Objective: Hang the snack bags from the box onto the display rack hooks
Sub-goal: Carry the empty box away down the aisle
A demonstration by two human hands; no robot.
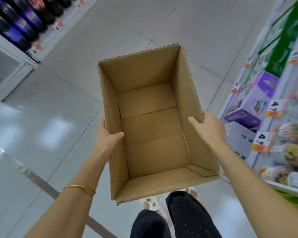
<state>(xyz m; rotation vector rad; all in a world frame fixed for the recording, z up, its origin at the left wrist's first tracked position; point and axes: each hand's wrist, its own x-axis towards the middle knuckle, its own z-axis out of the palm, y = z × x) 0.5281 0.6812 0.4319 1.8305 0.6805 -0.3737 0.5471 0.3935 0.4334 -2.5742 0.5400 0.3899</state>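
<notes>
The open brown cardboard box (139,71) hangs empty above the pale tiled floor (59,100), the left hand (107,140) gripping its wall at nine o'clock and the right hand (208,127) at three. Hanging looks finished, so the next move is probably to set the box aside.

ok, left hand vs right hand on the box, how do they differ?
Left hand grips the left wall of the box; right hand grips its right wall. Left wrist carries a gold bangle; right wrist is bare. Shared: each thumb hooks inside over the rim, fingers outside. The box is empty.
</notes>
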